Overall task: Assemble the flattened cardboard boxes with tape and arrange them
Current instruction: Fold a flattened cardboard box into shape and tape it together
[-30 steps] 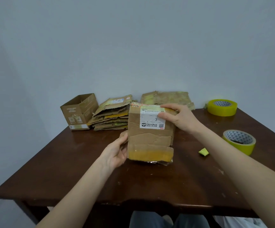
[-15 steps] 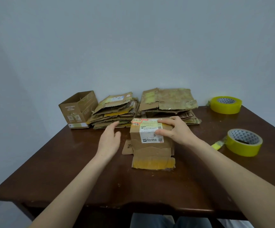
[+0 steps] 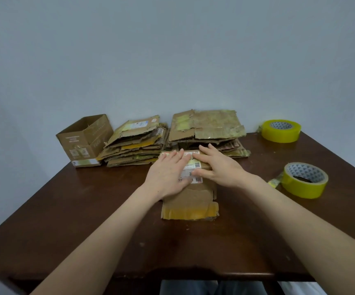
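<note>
We hold, mid-table: one small cardboard box (image 3: 190, 199) on the dark table (image 3: 87, 220). Our left hand (image 3: 168, 175) and right hand (image 3: 219, 169) lie flat on its labelled top, fingers straight, gripping nothing.

Far side: left stack of flattened boxes (image 3: 134, 143), right stack of flattened boxes (image 3: 206, 128), and an open assembled box (image 3: 83, 143) at far left.

Right side: far tape roll (image 3: 280, 130) and near tape roll (image 3: 304, 182), both yellow, apart.

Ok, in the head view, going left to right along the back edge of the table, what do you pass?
Assembled open box → left stack of flattened boxes → right stack of flattened boxes → far yellow tape roll.
</note>
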